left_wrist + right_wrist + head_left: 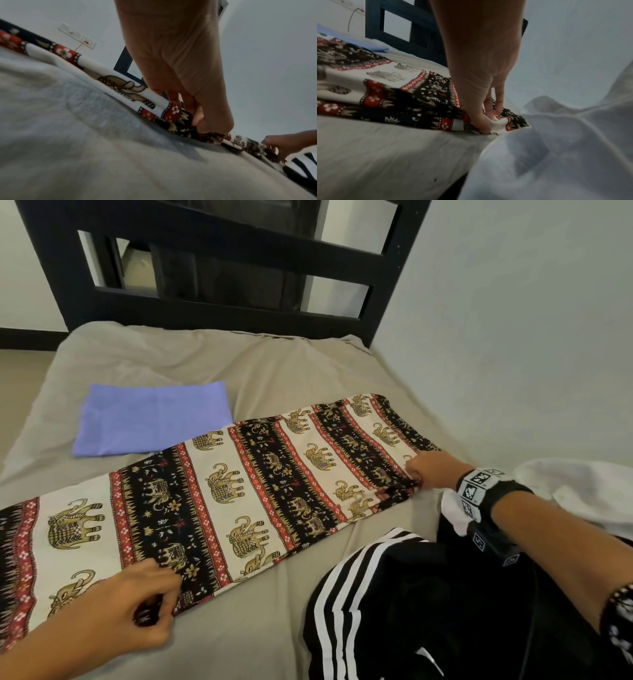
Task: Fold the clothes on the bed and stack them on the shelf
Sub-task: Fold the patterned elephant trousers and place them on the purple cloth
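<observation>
Elephant-print trousers in black, cream and red lie flat across the bed, running from the lower left to the upper right. My left hand pinches their near edge at the lower left; the left wrist view shows the trousers gathered under the left hand. My right hand pinches the same near edge further right, and in the right wrist view the right hand holds a bunched fold of the trousers. A folded lilac garment lies flat beyond them.
A black garment with white stripes is heaped at the near right, beside a white garment. The bed sheet is beige. A dark slatted bed frame stands at the far end, and a pale wall runs along the right.
</observation>
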Tool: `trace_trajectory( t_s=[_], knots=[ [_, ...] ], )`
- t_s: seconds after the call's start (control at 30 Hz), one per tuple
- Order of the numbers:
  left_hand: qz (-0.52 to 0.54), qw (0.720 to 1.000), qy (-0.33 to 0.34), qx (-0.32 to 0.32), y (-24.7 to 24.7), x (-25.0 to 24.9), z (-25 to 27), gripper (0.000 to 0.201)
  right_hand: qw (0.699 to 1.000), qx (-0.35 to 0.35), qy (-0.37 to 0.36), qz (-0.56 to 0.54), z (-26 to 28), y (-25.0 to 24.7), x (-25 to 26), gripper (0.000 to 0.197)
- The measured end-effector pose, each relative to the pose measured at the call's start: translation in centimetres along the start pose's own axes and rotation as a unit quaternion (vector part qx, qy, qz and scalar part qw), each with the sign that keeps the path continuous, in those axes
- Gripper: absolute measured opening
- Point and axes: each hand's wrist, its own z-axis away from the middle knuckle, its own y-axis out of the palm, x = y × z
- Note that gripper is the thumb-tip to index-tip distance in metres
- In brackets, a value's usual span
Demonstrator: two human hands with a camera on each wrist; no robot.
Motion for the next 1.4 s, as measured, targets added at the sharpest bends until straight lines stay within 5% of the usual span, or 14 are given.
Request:
trace_trajectory(
  t_s=[0.23, 0.4, 0.5, 0.63, 0.77, 0.93, 1.03, 1.13, 1.23, 1.4],
  knots=[
    [-0.03, 0.998, 0.04, 0.036, 1.0, -0.4, -0.6, 0.017, 0.996, 0.027, -0.001, 0.079, 0.2, 0.4, 1.1, 0.026],
    [0.07, 0.997, 0.005, 0.044, -0.5, -1.8, 0.0, 0.032, 0.993, 0.063, 0.046, 0.085, 0.6, -0.8, 1.6, 0.027],
    [0.095, 0.995, -0.041, -0.016, -2.2, -1.6, 0.5, 0.043, 0.995, 0.038, 0.043, 0.079, 0.1, -3.4, 2.7, 0.02],
    [0.029, 0.982, -0.118, -0.147, -5.0, 1.0, 1.6, 0.013, 0.999, -0.034, -0.018, -0.003, -1.7, -8.9, 6.5, 0.015],
    [-0.037, 0.957, -0.213, -0.196, -6.6, 6.5, 4.8, 0.036, 0.982, -0.101, -0.093, -0.129, -4.8, -13.2, 13.6, 0.027],
    [-0.074, 0.943, -0.315, -0.076, -5.3, 9.7, 6.5, 0.068, 0.924, -0.073, -0.25, -0.281, -6.1, -15.9, 24.2, 0.067],
    [-0.114, 0.935, -0.334, -0.009, -4.2, 9.9, 7.7, 0.084, 0.93, -0.009, -0.24, -0.28, -7.0, -15.7, 28.0, 0.084],
    [-0.075, 0.922, -0.38, -0.011, -4.1, 10.6, 9.5, 0.101, 0.944, 0.019, -0.199, -0.262, -7.6, -15.9, 29.3, 0.089],
    [0.129, 0.881, -0.45, -0.072, -4.6, 11.3, 11.2, 0.117, 0.957, 0.023, -0.169, -0.235, -6.9, -17.3, 30.4, 0.089],
    [0.434, 0.75, -0.482, -0.128, -4.8, 9.9, 13.3, 0.082, 0.957, 0.001, -0.203, -0.209, -2.0, -22.1, 34.7, 0.078]
  ],
)
